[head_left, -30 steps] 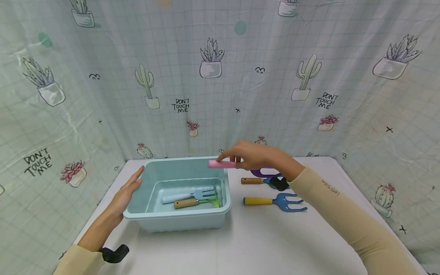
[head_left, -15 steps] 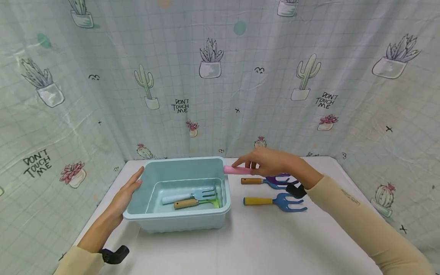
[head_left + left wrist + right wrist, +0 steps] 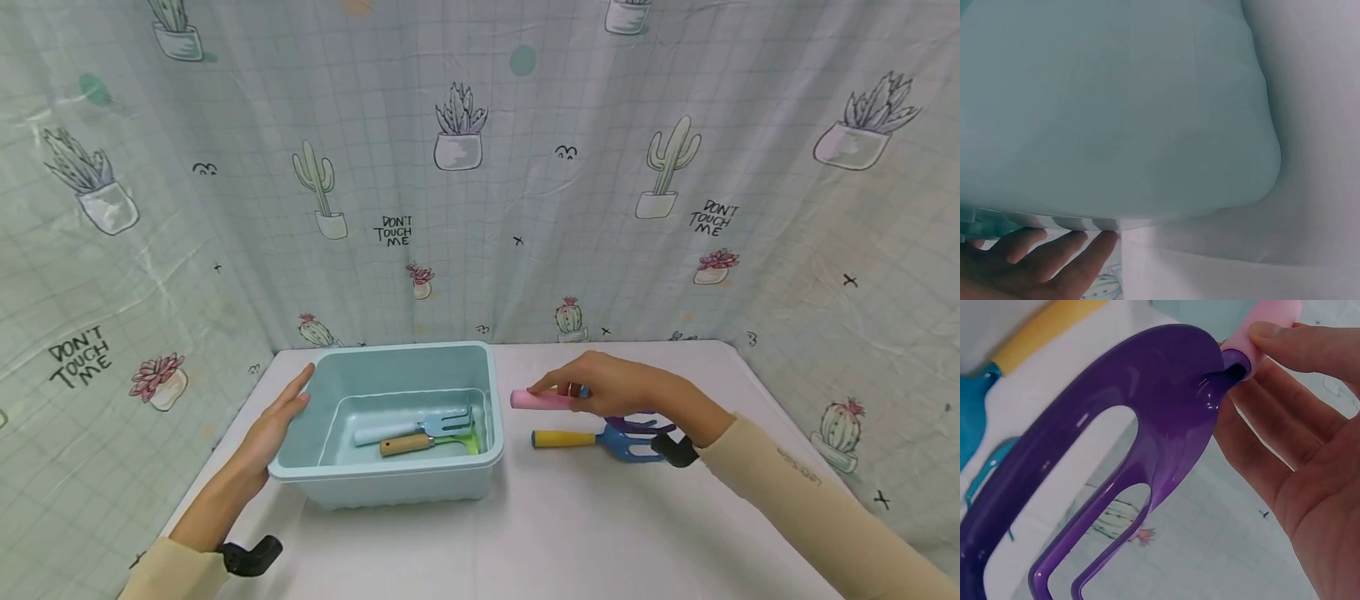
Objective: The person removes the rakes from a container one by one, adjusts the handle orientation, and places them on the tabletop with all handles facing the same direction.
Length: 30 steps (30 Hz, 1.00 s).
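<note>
My right hand (image 3: pixel 618 385) pinches the pink handle of a hand fork (image 3: pixel 542 400) to the right of the bin. In the right wrist view, the purple tined head (image 3: pixel 1166 394) of this fork points away from the fingers. Straight fingers of my left hand (image 3: pixel 272 425) rest along the left side of a light blue plastic bin (image 3: pixel 382 490); the left wrist view has those fingertips at its rim. Inside the bin lie a pale blue hand fork (image 3: pixel 442 423) and a wooden-handled tool (image 3: pixel 405 444) with a green head.
A blue hand fork with a yellow handle (image 3: pixel 564 438) lies on the white table (image 3: pixel 570 533), its head partly behind the purple tines. Another blue tool with a wooden handle is mostly hidden under my right hand. A cactus-print curtain (image 3: pixel 517 192) surrounds the table.
My right hand has carried the pink-handled fork from over the bin's right rim to the right and nearer to me. The left hand and the bin have stayed put.
</note>
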Available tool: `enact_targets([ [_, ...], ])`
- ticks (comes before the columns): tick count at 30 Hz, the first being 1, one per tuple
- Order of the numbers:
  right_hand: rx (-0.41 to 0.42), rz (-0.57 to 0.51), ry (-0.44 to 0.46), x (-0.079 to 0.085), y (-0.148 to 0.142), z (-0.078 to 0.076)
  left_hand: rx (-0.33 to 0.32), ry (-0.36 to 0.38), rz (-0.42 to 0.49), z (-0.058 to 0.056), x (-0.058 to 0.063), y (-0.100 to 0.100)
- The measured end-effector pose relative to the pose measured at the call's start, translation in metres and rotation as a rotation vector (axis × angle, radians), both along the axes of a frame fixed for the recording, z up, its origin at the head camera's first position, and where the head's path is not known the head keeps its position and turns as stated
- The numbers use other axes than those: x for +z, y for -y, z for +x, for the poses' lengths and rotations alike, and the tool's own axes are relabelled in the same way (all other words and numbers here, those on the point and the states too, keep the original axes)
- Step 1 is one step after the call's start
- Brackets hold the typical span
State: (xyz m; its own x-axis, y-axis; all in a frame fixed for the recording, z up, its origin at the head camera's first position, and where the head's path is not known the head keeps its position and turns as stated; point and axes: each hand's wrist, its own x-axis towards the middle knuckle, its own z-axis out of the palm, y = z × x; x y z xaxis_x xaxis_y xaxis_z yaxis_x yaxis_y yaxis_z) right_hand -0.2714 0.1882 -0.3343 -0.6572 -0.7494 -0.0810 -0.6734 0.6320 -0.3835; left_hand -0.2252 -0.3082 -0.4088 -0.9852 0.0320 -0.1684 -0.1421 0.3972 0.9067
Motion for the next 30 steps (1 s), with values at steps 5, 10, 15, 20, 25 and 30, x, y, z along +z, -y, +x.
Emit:
enact_targets([
  [5,0.023,0.0,0.007,-0.014,-0.007,0.005,-0.001,-0.005,0.015,0.0,0.001,0.001],
  [10,0.017,0.004,0.049,-0.032,-0.016,0.01,-0.007,-0.002,0.018,0.0,0.0,0.002],
  [15,0.018,-0.003,0.111,-0.051,-0.023,0.013,-0.007,0.009,0.016,-0.001,-0.001,0.003],
  [20,0.024,0.006,0.159,-0.069,-0.026,0.016,-0.005,0.012,0.013,-0.002,-0.002,0.002],
  [25,0.015,0.002,0.21,-0.082,-0.027,0.022,-0.002,0.009,0.009,-0.001,-0.001,0.001],
  [30,0.017,-0.001,0.22,-0.091,-0.028,0.028,-0.001,0.008,0.007,-0.002,0.0,0.001],
])
